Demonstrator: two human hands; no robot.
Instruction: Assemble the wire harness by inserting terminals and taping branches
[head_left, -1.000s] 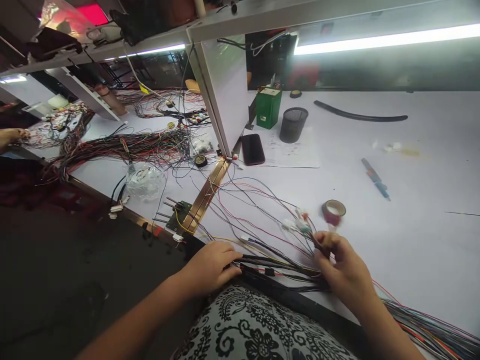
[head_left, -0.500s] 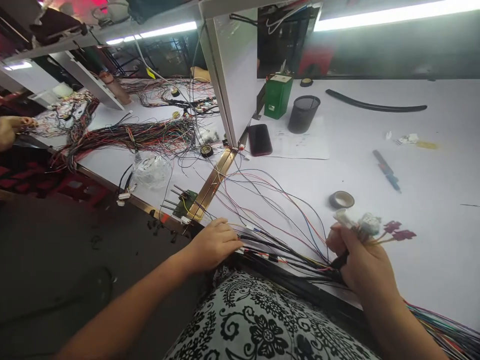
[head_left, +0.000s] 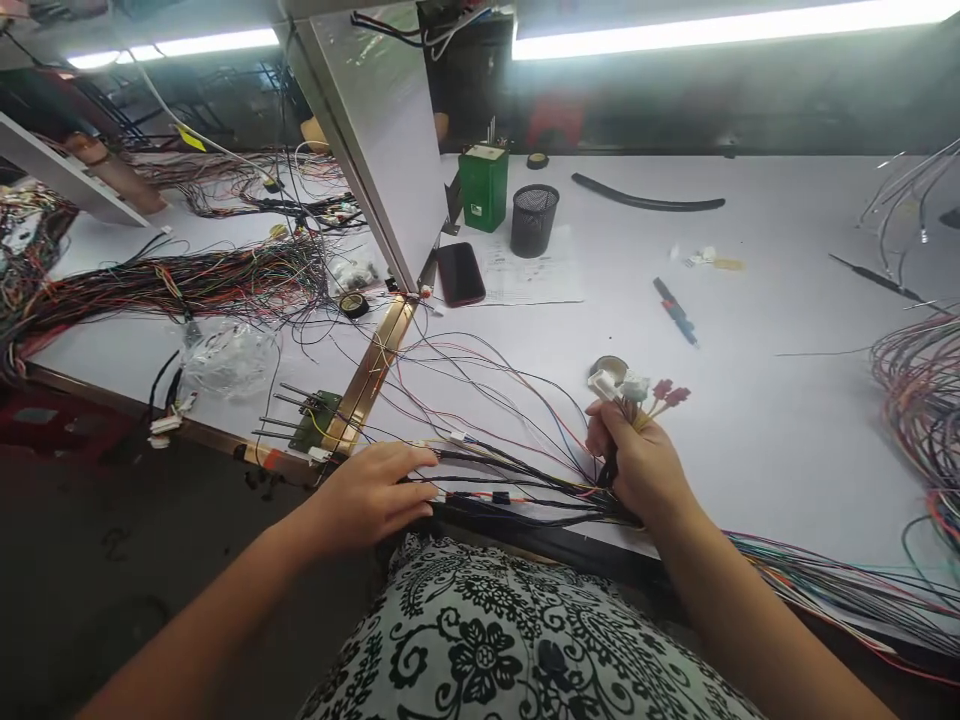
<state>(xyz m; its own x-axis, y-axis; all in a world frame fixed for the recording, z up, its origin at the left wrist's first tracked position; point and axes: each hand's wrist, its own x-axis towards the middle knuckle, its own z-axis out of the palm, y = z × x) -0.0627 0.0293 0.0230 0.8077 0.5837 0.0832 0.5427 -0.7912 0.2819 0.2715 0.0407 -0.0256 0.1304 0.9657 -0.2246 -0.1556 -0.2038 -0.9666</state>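
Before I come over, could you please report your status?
Right hand gripping connector bundle. Left hand at black cables, grip unclear. Tape roll close behind connector bundle.

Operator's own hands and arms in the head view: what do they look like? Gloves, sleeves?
Left hand and right hand are bare; no gloves, rings, wristbands or sleeves visible. The garment below is pale grey with black floral, swirling print.

white table | second white table to the left, past a brass-coloured strip (head_left: 373, 368) | white divider (head_left: 390, 130) standing at the join, another white panel (head_left: 67, 168) farther left | bright tube light (head_left: 735, 30) above, second tube light (head_left: 180, 48) upper left | dark grey floor (head_left: 112, 600) | dim background (head_left: 675, 110), red patch (head_left: 555, 120) in it
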